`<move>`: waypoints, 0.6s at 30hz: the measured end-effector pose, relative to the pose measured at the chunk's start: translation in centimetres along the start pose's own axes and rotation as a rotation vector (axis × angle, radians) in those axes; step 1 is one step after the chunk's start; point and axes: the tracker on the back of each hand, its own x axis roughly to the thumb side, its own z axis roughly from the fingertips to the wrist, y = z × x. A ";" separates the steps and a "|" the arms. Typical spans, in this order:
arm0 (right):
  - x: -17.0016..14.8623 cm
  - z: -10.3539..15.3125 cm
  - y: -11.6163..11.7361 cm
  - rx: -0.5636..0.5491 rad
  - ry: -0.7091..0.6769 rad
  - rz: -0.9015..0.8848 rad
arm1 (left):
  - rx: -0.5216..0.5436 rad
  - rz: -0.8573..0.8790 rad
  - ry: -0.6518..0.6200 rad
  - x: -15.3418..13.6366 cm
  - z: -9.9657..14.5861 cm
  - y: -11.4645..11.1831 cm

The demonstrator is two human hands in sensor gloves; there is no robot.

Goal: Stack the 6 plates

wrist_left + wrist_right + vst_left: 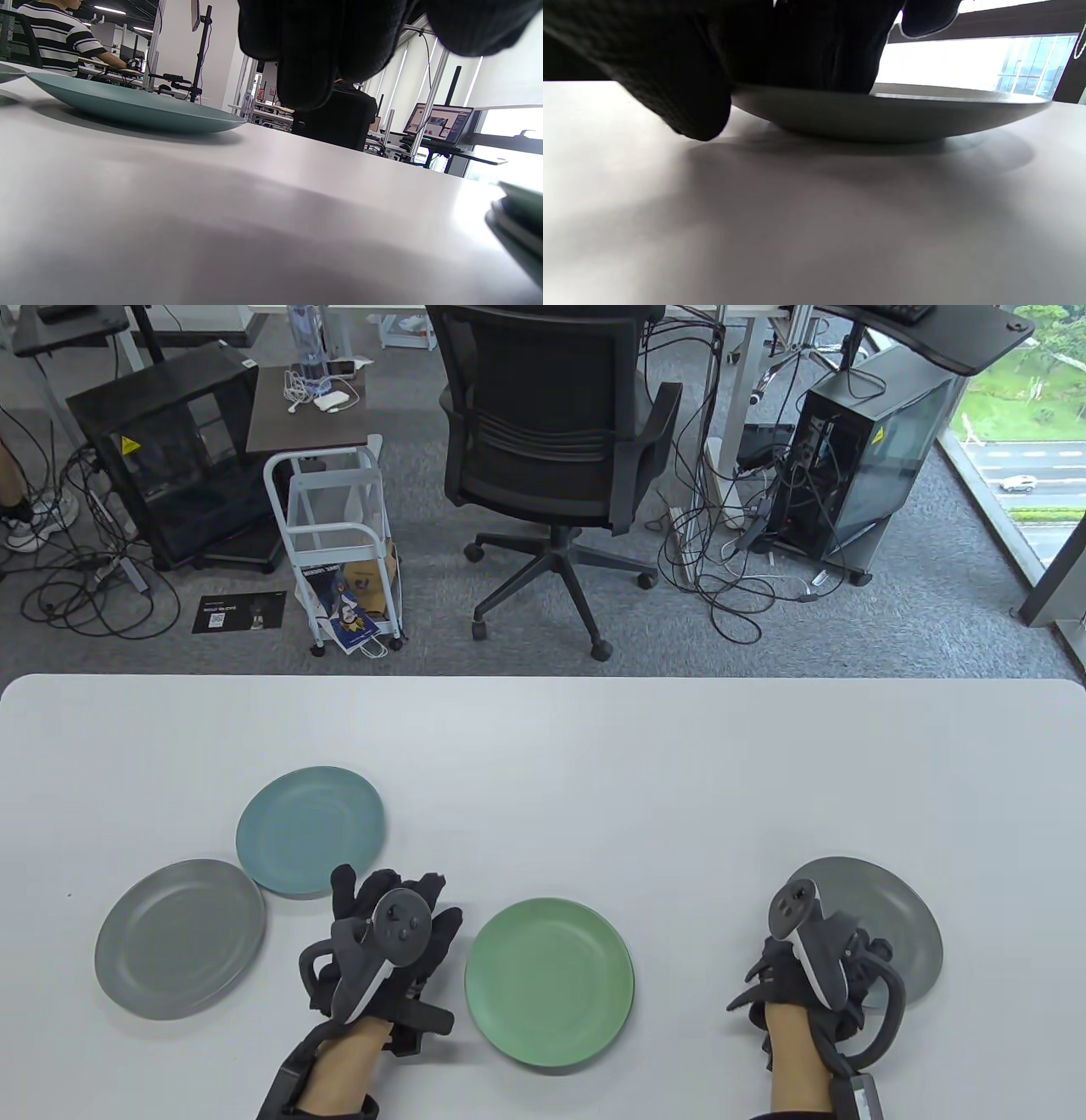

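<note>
A blue plate [310, 830] and a grey plate [180, 937] lie at the left of the white table [594, 763]. A green plate [549, 980] sits at the front middle. In the left wrist view its rim [519, 212] tops other plate rims. My left hand [386, 920] lies open and empty between the blue plate [127, 106] and the green one, its fingers [305, 63] above the tabletop. My right hand [836, 963] grips the near-left rim of a second grey plate [891, 912], which rests on the table. Its fingers [806, 55] lie on top of that plate [891, 114], with the thumb low beside the rim.
The far half of the table is bare white surface. Beyond its far edge stand an office chair [551, 432], a white cart [335, 534] and computer towers on the floor. A person in a striped shirt [59, 38] sits in the background.
</note>
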 end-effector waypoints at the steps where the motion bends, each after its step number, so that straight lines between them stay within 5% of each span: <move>1: 0.0 0.1 -0.2 -0.019 -0.002 -0.002 | -0.001 0.000 0.001 0.0 0.0 0.0; 18: 0.0 1.7 -1.6 -0.387 -0.044 -0.107 | 0.011 0.009 -0.008 0.1 0.1 0.2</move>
